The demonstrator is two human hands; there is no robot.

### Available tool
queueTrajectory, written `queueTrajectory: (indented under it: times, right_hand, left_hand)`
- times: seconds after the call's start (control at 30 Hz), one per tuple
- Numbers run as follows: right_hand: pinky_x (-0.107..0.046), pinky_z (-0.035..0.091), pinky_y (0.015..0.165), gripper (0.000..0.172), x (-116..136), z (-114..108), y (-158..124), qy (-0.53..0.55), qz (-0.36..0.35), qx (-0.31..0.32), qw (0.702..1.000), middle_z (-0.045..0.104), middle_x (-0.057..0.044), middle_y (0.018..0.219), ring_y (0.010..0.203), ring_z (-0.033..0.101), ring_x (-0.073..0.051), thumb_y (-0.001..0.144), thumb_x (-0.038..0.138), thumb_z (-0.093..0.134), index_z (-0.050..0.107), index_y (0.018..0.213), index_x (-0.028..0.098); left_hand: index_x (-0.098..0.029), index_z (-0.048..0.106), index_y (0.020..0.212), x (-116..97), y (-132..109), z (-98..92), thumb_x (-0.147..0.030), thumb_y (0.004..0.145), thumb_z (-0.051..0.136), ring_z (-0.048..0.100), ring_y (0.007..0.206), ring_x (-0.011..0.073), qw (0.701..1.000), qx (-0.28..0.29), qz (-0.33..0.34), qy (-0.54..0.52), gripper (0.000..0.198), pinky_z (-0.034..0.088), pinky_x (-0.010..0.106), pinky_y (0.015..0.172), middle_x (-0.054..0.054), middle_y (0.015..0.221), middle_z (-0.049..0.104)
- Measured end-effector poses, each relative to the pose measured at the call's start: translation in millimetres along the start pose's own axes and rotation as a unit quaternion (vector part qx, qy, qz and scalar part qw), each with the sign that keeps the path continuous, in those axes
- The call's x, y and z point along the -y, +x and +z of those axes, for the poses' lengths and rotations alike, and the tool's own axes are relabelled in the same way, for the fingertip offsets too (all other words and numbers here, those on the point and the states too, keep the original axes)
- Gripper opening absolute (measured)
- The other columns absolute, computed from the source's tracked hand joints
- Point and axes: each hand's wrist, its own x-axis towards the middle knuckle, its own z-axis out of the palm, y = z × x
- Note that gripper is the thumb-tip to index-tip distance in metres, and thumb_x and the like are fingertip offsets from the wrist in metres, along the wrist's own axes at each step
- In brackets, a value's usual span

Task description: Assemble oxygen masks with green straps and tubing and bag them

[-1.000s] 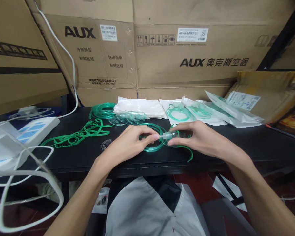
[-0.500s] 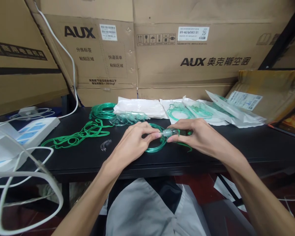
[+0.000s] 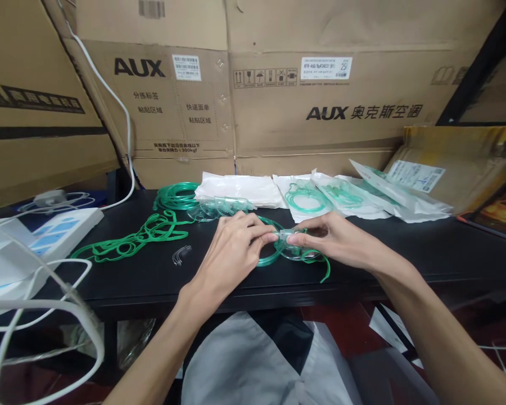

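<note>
My left hand (image 3: pixel 236 244) pinches the end of a coil of clear green tubing (image 3: pixel 270 260), thumb against fingertips. The tube end meets a pale connector on a clear oxygen mask (image 3: pixel 296 253); whether it is pushed fully on I cannot tell. Closed on the mask around this connector is my right hand (image 3: pixel 339 236), thumb in front. A green elastic strap (image 3: pixel 328 271) hangs from the mask toward the table's front edge. Part of the mask and coil are hidden behind my fingers.
Behind my hands lie a row of clear masks (image 3: pixel 225 207), a white packet stack (image 3: pixel 240 188) and bagged mask sets (image 3: pixel 306 197). To the left are coiled green tubing (image 3: pixel 177 195), green straps (image 3: pixel 139 239), thin metal strips (image 3: pixel 180 255) and a white power strip (image 3: pixel 69 230).
The mask has turned in my right hand, so its clear body and strap show lower in front. Both hands stay close together at the connector.
</note>
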Motion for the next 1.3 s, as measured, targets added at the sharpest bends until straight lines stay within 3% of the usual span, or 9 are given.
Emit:
queueTrajectory:
  times: [0.17,0.33,0.43,0.67,0.77,0.97,1.3]
  right_hand:
    - [-0.030,0.039,0.059,0.046,1,-4,-2,-0.012,0.012,0.014,1.000,0.066,-0.001,0.069,0.063,0.053,-0.018,0.084,0.066,0.063,0.080,0.083,0.023]
    - [-0.028,0.029,0.052,0.050,3,0,-4,0.008,0.047,0.015,0.999,0.046,0.004,0.057,0.054,0.038,-0.013,0.087,0.067,0.060,0.070,0.072,0.021]
    - [-0.028,0.028,0.050,0.052,5,1,-5,0.037,0.068,0.028,0.997,0.040,0.005,0.055,0.051,0.037,-0.012,0.087,0.069,0.059,0.064,0.067,0.021]
    - [-0.027,0.029,0.048,0.052,3,-3,-3,0.055,0.073,0.057,0.994,0.046,0.004,0.054,0.050,0.040,-0.012,0.085,0.068,0.061,0.059,0.066,0.020]
    - [-0.026,0.029,0.049,0.049,2,-3,-3,0.031,0.062,0.057,0.996,0.046,0.005,0.054,0.051,0.039,-0.012,0.086,0.066,0.061,0.065,0.070,0.019]
    - [-0.027,0.037,0.055,0.043,11,-1,-7,-0.026,0.048,0.031,0.998,0.063,0.000,0.065,0.058,0.050,-0.014,0.087,0.058,0.064,0.077,0.089,0.017]
    - [-0.031,0.042,0.063,0.042,12,1,-7,-0.095,0.016,-0.018,0.995,0.074,-0.005,0.081,0.073,0.060,-0.021,0.086,0.057,0.068,0.080,0.099,0.018]
  left_hand:
    - [-0.027,0.071,0.108,-4,1,1.6,-0.027,0.104,0.051,0.064,0.104,0.0190,1.000,0.020,-0.001,-0.022,0.020,0.038,0.037,0.091,-0.001,0.108,0.072]
    - [-0.022,0.062,0.102,-6,1,3.0,-0.023,0.105,0.047,0.062,0.100,0.0190,1.000,0.017,0.011,0.012,0.015,0.039,0.035,0.086,0.000,0.102,0.068]
    - [-0.020,0.059,0.100,-6,-1,6.3,-0.021,0.105,0.045,0.060,0.095,0.0198,0.999,0.018,0.019,0.043,0.015,0.040,0.035,0.083,0.002,0.100,0.066]
    - [-0.019,0.058,0.095,-8,-1,10.2,-0.015,0.104,0.043,0.057,0.088,0.0183,0.998,0.018,0.039,0.036,0.018,0.042,0.031,0.080,0.002,0.093,0.062]
    - [-0.019,0.059,0.093,-9,0,8.8,-0.011,0.101,0.044,0.058,0.086,0.0173,0.999,0.020,0.034,0.018,0.019,0.041,0.030,0.078,0.001,0.090,0.063]
    - [-0.019,0.059,0.085,-10,1,6.4,-0.010,0.099,0.045,0.058,0.079,0.0138,0.999,0.039,-0.011,-0.035,0.022,0.039,0.027,0.074,-0.003,0.084,0.064]
    - [-0.021,0.063,0.078,-13,3,-0.8,-0.013,0.097,0.046,0.062,0.078,0.0117,0.992,0.056,-0.061,-0.097,0.027,0.038,0.023,0.074,-0.006,0.082,0.070]
